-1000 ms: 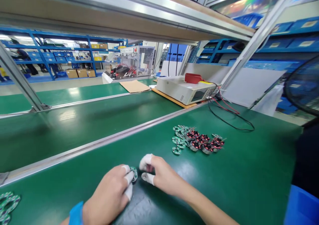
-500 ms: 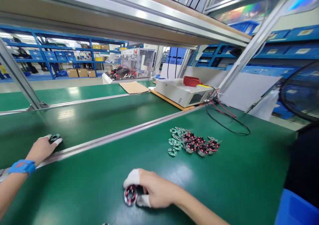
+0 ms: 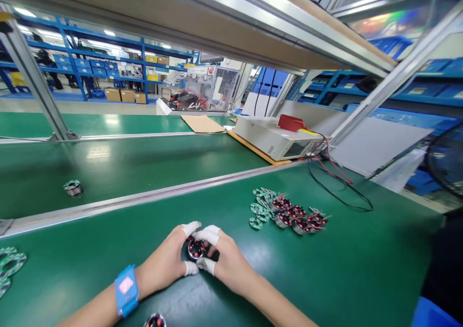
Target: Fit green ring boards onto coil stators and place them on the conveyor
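Observation:
In front of me a motor stator (image 3: 196,249), a metal ring with red and black windings, is held just above or on the green bench; I cannot tell which. My right hand (image 3: 226,257) grips it from the right between finger and thumb. From the left, my left hand (image 3: 171,255) closes round it too, white covers on the fingertips and a blue band on the wrist. A stator topped with a green board (image 3: 73,187) stands apart on the far strip. Another stator (image 3: 155,320) is cut off at the bottom edge.
Several stators (image 3: 298,216) lie clustered at right beside loose green ring boards (image 3: 261,210). More ring boards (image 3: 12,264) lie at the left edge. A grey instrument (image 3: 267,136) with cables stands behind. A metal rail (image 3: 144,194) crosses the bench, and a shelf hangs overhead.
My left hand has let go of the board-topped stator on the far strip and moved right, to the stator in my right hand. The view has shifted slightly.

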`<state>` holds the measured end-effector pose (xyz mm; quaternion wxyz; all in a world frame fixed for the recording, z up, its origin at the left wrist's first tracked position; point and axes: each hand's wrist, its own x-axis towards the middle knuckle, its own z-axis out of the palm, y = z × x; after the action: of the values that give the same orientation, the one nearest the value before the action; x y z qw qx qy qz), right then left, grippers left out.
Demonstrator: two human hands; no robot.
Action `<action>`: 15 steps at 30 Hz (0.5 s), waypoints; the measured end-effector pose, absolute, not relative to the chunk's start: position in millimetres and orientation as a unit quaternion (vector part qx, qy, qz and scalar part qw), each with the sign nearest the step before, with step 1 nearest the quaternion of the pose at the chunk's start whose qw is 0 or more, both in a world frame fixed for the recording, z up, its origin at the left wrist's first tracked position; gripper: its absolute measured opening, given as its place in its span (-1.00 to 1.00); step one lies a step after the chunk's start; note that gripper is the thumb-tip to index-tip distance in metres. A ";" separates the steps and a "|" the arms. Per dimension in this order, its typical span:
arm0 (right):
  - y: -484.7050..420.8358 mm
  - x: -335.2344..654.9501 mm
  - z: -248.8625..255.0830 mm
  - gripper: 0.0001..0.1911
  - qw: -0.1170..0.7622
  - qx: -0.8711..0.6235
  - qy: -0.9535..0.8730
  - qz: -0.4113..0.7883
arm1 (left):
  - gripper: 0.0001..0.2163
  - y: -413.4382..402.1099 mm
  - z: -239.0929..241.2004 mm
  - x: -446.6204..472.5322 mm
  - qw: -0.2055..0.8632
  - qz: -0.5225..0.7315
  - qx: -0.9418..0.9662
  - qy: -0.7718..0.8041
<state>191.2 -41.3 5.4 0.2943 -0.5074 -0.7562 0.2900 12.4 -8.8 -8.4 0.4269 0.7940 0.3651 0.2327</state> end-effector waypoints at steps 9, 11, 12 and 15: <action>-38.5 188.9 17.0 -0.84 0.305 -0.445 -0.821 0.186 | -0.62 -6.1 7.8 11.5 0.460 0.238 0.797 0.310; -36.1 189.5 17.1 -0.91 0.332 -0.387 -0.844 0.166 | -0.65 -3.6 10.5 9.6 0.459 0.225 0.807 0.295; -35.1 190.4 17.2 -0.86 0.343 -0.368 -0.848 0.164 | -0.64 -2.2 11.2 8.3 0.457 0.218 0.813 0.287; -34.0 195.0 19.7 -0.81 0.369 -0.357 -0.839 0.179 | -0.60 1.9 12.3 4.6 0.452 0.202 0.830 0.257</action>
<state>195.0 -34.0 19.7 0.3690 -0.3570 -0.8393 0.1787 4.6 1.9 12.3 0.4522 0.8299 0.2569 0.2018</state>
